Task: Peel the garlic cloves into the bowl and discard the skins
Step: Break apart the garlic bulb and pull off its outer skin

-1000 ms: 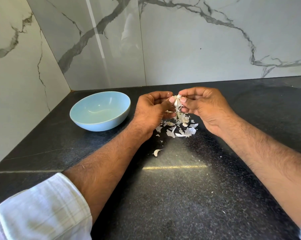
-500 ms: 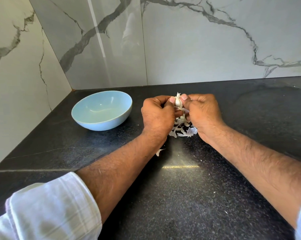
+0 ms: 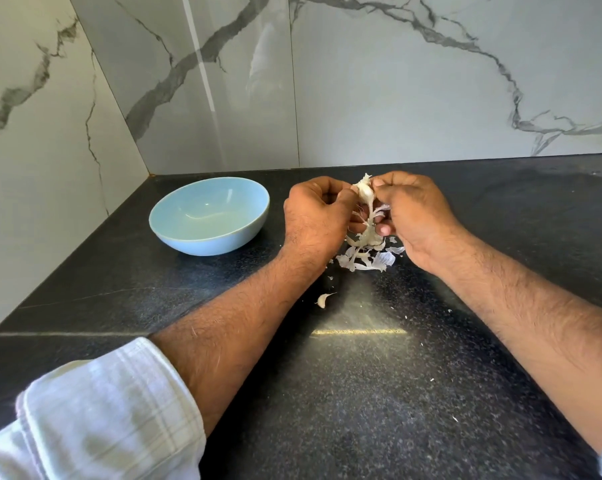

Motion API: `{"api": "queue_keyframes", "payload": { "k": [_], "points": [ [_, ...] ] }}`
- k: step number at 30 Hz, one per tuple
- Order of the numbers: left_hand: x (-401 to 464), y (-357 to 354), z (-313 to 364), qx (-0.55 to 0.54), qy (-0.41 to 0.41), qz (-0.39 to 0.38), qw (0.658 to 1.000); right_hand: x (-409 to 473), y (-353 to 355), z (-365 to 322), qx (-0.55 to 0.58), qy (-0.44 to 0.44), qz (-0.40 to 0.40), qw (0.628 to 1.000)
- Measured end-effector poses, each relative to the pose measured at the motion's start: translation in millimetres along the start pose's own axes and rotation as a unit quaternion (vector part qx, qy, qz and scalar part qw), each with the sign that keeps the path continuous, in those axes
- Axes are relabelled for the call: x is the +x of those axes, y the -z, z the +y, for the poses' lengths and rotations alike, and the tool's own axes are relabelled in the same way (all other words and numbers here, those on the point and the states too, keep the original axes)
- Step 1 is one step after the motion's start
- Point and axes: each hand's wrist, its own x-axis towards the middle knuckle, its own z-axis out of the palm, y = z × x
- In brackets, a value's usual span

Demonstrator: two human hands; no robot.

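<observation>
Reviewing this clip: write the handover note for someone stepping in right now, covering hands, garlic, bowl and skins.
Left hand and right hand both pinch the garlic above the counter, with skin hanging from it.
The blue bowl sits to the left of the hands and looks empty.
Loose skins lie under the hands; one small piece lies nearer the person.
Done: part of the skin is stripped.
Left: finish peeling, drop the cloves into the bowl, discard the skins.

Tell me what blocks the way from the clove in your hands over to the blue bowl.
Only the left hand itself lies between the garlic clove and the blue bowl. The black counter between that hand and the bowl shows nothing standing.
</observation>
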Motion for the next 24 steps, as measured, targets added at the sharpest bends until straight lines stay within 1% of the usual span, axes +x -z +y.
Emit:
{"api": "queue_keyframes", "payload": {
  "k": [3, 5, 8, 10, 12, 15, 18, 20, 22, 24],
  "points": [
    [2.8, 2.3, -2.8, -0.009, 0.012, -0.004, 1.0, 3.4, 4.6, 2.8, -0.004, 0.015, -0.036, 0.999],
    [5.4, 5.9, -3.9, -0.031, 0.032, -0.021, 0.999, 4.0, 6.5, 2.2, -0.023, 0.034, -0.051, 0.998],
    [6.5, 9.7, -3.3, -0.059, 0.047, -0.064, 0.995, 5.7, 7.9, 5.2, -0.055, 0.068, -0.041, 0.995],
    [6.5, 10.1, -3.0, -0.071, 0.053, -0.077, 0.993, 5.8, 8.2, 5.6, -0.071, 0.094, -0.022, 0.993],
    [6.8, 9.0, -3.7, -0.064, 0.054, -0.067, 0.994, 5.8, 9.2, 5.3, -0.08, 0.108, -0.01, 0.991],
    [6.4, 5.9, -4.9, -0.056, 0.054, -0.044, 0.996, 5.5, 5.9, 9.9, -0.09, 0.101, 0.006, 0.991],
    [2.8, -0.3, -4.0, -0.055, 0.045, -0.017, 0.997, 3.8, -3.2, 16.5, -0.166, 0.129, 0.051, 0.976],
    [1.7, -4.2, -3.7, -0.044, 0.04, 0.004, 0.998, 2.2, -7.1, 16.8, -0.203, 0.155, 0.067, 0.965],
    [3.5, -4.5, -4.7, -0.037, 0.042, 0.015, 0.998, 1.7, -9.4, 16.0, -0.213, 0.174, 0.054, 0.96],
    [6.8, -1.9, -6.4, -0.041, 0.045, 0.013, 0.998, 0.6, -9.1, 14.2, -0.18, 0.174, 0.025, 0.968]
  ]
}}
